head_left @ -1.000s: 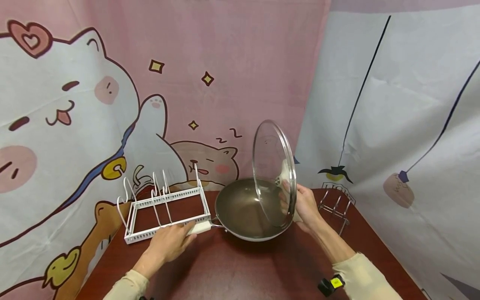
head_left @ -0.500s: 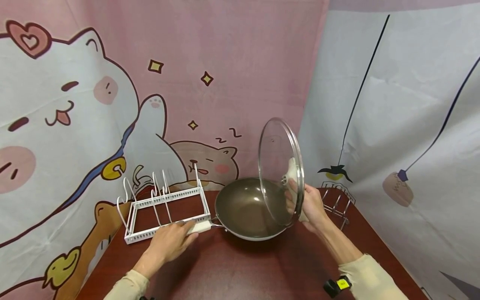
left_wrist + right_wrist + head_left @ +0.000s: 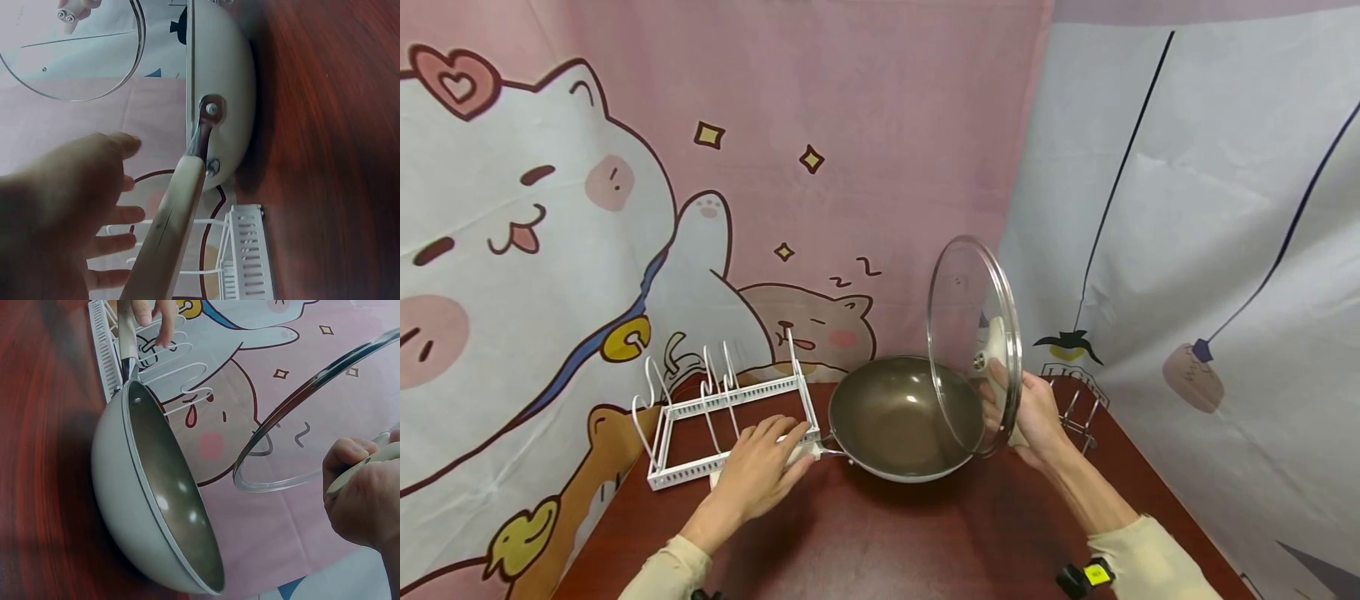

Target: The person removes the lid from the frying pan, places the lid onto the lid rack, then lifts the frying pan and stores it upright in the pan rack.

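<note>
A wok (image 3: 895,425) with a brown interior and a pale outside sits mid-table, its cream handle (image 3: 172,225) pointing left. Over that handle hovers my left hand (image 3: 756,471), fingers extended and spread; in the left wrist view a gap shows between them and the handle. My right hand (image 3: 1037,417) grips the cream knob (image 3: 997,342) of a round glass lid. The lid (image 3: 1001,277) has a metal rim and stands nearly upright in the air, overlapping the wok's right side in the head view.
Left of the wok stands a white rack (image 3: 775,387) with several upright wire dividers, close to the wok handle. A small metal wire rack (image 3: 1081,427) is at the back right, partly behind my right arm. A printed curtain (image 3: 910,167) hangs behind the dark red table (image 3: 880,542).
My right hand has carried the lid to the right, away from over the wok. My left hand has let go of the wok handle and risen above it. The wok stays in place.
</note>
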Motion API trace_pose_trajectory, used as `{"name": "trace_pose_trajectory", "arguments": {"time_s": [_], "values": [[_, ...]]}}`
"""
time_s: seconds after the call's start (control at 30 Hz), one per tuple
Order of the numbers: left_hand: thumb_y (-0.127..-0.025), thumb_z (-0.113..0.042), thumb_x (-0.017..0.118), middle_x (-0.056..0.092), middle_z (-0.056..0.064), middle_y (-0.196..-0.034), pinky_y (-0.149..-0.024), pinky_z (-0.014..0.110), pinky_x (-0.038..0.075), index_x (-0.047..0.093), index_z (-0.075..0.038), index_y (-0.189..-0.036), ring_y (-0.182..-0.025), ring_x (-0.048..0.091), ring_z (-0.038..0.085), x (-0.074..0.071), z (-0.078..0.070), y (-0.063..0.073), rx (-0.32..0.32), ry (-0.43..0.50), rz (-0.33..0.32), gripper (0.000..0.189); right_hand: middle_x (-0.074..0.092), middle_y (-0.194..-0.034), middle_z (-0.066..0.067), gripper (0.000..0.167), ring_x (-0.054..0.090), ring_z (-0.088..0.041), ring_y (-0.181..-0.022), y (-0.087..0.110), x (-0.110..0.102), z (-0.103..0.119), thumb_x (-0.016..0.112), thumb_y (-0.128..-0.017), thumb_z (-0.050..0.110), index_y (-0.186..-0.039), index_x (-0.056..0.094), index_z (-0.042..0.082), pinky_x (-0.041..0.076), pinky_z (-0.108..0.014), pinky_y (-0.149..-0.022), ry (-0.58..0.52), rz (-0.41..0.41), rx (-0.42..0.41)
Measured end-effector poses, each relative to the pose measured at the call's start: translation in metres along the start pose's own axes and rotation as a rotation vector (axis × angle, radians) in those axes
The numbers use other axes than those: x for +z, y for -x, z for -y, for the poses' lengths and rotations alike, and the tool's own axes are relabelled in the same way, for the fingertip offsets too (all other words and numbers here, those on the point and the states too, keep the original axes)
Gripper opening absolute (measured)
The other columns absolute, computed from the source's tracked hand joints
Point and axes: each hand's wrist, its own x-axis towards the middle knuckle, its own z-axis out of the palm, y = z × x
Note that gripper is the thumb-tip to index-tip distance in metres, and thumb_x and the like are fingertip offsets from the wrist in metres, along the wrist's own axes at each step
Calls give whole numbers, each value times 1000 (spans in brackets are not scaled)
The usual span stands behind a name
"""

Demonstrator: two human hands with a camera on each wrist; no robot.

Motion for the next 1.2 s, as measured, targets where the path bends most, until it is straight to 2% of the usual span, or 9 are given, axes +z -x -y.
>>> {"name": "trace_pose_trajectory", "arguments": {"time_s": [0.17,0.37,0.57,0.73,0.9,1.2], "values": [[-107,-38,75,73,15,-142,-111,62,57,70,-12,-149,-137,70,39,6,-6,-8,25,88,-59,50,64,-78,3,29,52,-6,-56,4,-3,3,60,-118,39,-110,66,11,47,-21,-49,15,-23,-11],[-106,-33,76,73,15,-146,-118,62,53,70,-11,-148,-145,66,41,11,-17,-18,54,175,-117,48,62,-78,4,29,53,-6,-57,6,-10,4,57,-119,38,-111,65,12,46,-20,-50,-10,0,-14],[-109,-35,73,71,12,-153,-125,62,49,67,-11,-153,-152,62,40,11,-29,-28,41,248,-89,51,63,-80,4,26,54,-6,-58,9,-15,4,56,-120,36,-114,65,12,47,-20,-51,-34,14,-18],[-111,-35,71,69,13,-156,-126,63,48,65,-10,-156,-156,58,39,11,-37,-37,23,299,-59,52,65,-81,3,25,58,-7,-61,11,-18,7,58,-119,35,-115,66,11,49,-20,-52,-30,-11,-19],[-111,-36,69,68,14,-157,-126,63,48,63,-10,-158,-155,59,39,14,-43,-46,15,335,-56,53,65,-82,2,27,59,-7,-63,13,-21,10,58,-119,34,-120,65,8,51,-20,-53,-28,-23,-25],[-112,-36,69,68,14,-157,-126,64,48,63,-9,-158,-155,60,40,20,-51,-57,0,395,-45,54,63,-82,3,22,56,-6,-60,19,-27,12,56,-120,32,-118,69,14,51,-20,-53,-28,-21,-48]]}}
